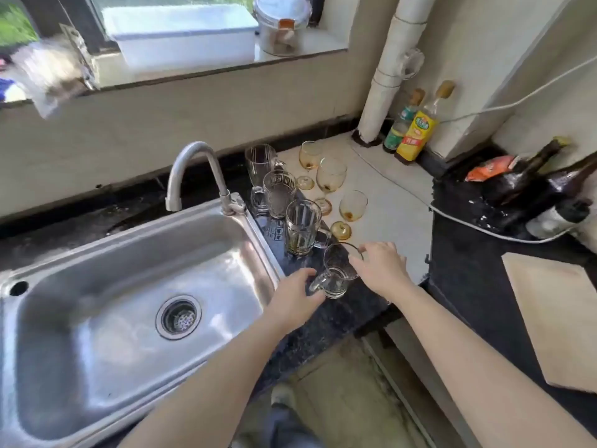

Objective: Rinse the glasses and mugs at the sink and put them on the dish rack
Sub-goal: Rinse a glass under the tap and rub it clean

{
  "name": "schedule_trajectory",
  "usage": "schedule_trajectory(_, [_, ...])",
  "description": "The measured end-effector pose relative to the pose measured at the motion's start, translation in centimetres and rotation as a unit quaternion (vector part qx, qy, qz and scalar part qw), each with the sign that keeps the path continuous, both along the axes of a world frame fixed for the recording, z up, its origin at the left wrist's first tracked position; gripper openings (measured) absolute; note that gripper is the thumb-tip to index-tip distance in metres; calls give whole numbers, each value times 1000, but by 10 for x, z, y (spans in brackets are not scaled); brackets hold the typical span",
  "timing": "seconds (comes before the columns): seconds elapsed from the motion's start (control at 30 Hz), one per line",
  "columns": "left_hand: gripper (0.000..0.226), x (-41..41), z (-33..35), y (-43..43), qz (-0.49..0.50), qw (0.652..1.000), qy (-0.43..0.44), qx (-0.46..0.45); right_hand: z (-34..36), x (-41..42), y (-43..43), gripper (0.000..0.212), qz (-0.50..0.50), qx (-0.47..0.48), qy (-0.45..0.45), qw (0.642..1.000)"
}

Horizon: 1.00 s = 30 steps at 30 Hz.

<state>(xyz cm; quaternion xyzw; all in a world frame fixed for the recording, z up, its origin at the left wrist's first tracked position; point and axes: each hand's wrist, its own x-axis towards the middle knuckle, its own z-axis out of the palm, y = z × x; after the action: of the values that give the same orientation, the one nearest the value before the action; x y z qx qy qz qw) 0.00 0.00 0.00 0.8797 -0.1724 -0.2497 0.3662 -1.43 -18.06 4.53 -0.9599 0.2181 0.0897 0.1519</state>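
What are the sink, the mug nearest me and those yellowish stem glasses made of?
Sink: likely stainless steel, brushed grey with soft reflections. Nearest mug: apparently clear glass, counter shows through. Stem glasses: amber-tinted glass, translucent.

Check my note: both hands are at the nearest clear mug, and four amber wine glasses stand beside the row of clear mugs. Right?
Not quite: the head view shows three amber wine glasses, not four, beside the row of clear mugs. The rest holds: the left hand and right hand are both at the nearest clear mug.
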Motion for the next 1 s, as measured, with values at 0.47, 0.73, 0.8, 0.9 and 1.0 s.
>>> schedule_trajectory(0.47, [8, 14, 21, 51, 78, 967, 145, -194, 30, 32, 31, 46, 108, 91, -57, 988])
schedule_trajectory(0.73, [16, 55, 16, 158, 216, 943, 126, -219, 16, 104, 132, 48, 177, 199, 3, 964])
schedule_trajectory(0.8, [12, 64, 8, 172, 251, 940, 120, -197, 1, 124, 152, 47, 175, 204, 8, 963])
schedule_trajectory(0.9, [14, 76, -7, 188, 302, 936, 107, -146, -15, 158, 171, 28, 182, 134, -26, 974])
schedule_trajectory(1.0, [30, 82, -22, 197, 337, 927, 115, -121, -30, 192, 178, 30, 201, -4, -42, 979])
